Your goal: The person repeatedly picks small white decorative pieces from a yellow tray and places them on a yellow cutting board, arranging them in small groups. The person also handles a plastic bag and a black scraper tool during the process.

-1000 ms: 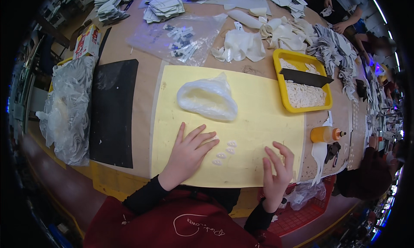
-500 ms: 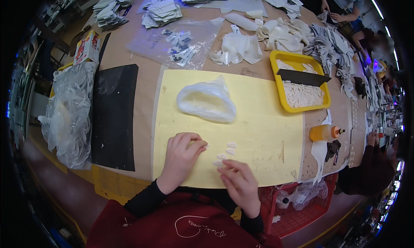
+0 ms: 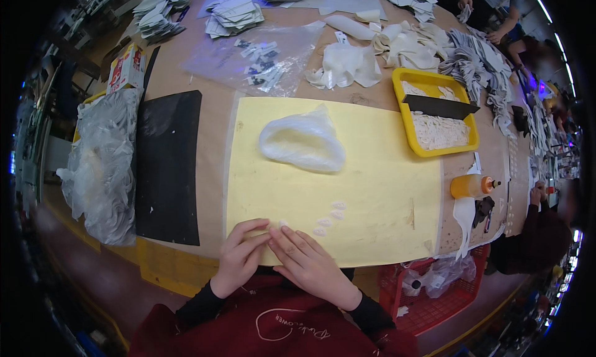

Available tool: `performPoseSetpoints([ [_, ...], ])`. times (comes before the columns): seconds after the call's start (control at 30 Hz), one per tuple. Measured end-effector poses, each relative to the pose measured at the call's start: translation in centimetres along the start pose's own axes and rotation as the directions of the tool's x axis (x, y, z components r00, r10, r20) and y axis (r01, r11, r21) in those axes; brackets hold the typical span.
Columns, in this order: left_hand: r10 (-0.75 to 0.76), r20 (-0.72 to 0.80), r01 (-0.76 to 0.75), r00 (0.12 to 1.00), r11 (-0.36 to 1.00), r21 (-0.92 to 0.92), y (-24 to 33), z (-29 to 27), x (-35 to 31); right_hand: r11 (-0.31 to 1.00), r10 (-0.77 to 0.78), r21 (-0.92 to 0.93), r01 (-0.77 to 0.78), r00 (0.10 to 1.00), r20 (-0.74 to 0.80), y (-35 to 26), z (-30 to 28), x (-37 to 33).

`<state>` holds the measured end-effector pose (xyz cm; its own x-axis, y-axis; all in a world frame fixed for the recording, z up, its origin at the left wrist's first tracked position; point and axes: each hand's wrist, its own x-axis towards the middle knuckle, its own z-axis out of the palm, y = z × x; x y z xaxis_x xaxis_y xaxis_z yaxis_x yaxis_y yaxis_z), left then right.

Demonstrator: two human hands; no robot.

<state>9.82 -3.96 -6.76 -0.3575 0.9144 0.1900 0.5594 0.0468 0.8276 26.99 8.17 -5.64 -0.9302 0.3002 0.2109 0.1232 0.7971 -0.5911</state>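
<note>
My left hand (image 3: 239, 257) and my right hand (image 3: 313, 265) meet at the near edge of a yellow sheet (image 3: 372, 183). The left fingers are bent in a pinch; what lies between them is hidden. A small pale piece (image 3: 283, 223) shows at the right fingertips, which are closed together against the left ones. To the right, a short slanting row of small pale oval pieces (image 3: 324, 222) lies on the sheet. Beyond the hands rests a white translucent plastic bag (image 3: 304, 161), its mouth gaping toward me.
A yellow tray (image 3: 428, 153) with a black divider holds many pale pieces. An orange-yellow bottle (image 3: 467, 186) lies at right, above a red basket (image 3: 428, 323). At left are a black board (image 3: 167, 171) and crumpled clear plastic (image 3: 102, 171). Fabric stacks (image 3: 233, 18) line the far side.
My right hand has left the row of pale pieces and moved left to meet my left hand. The left hand has drawn nearer to me.
</note>
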Motion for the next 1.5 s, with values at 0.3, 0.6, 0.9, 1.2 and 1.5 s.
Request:
performPoseSetpoints([
  [0.3, -0.246, 0.26, 0.328, 0.934, 0.295, -0.898, 0.2, -3.1, -4.2, 0.975, -0.205, -0.06, 0.213, 0.972, 0.116, 0.8, 0.3, -1.4],
  [0.6, 0.019, 0.071, -0.006, 0.997, 0.984, -0.177, 2.2, -5.4, 7.0, 0.948, -0.273, -0.16, 0.277, 0.961, 0.047, 1.8, -0.1, -2.9],
  [0.9, 0.324, 0.268, -0.404, 0.907, 0.846, 0.348, 0.9, -1.0, 13.2, 0.922, -0.335, -0.259, 0.287, 0.927, -0.168, 5.0, -9.8, -4.3],
  [1.2, 0.112, 0.108, -0.149, 0.988, 0.887, 0.438, -2.9, -1.0, 13.3, 0.916, 0.015, -0.295, -0.271, 0.759, -0.65, 17.0, -24.6, 6.9],
  [1.5, 0.072, -0.02, -0.057, 0.997, 0.906, 0.42, -4.3, -2.2, 12.6, 0.793, 0.316, -0.167, -0.586, 0.629, -0.71, 23.7, -23.2, 7.3],
])
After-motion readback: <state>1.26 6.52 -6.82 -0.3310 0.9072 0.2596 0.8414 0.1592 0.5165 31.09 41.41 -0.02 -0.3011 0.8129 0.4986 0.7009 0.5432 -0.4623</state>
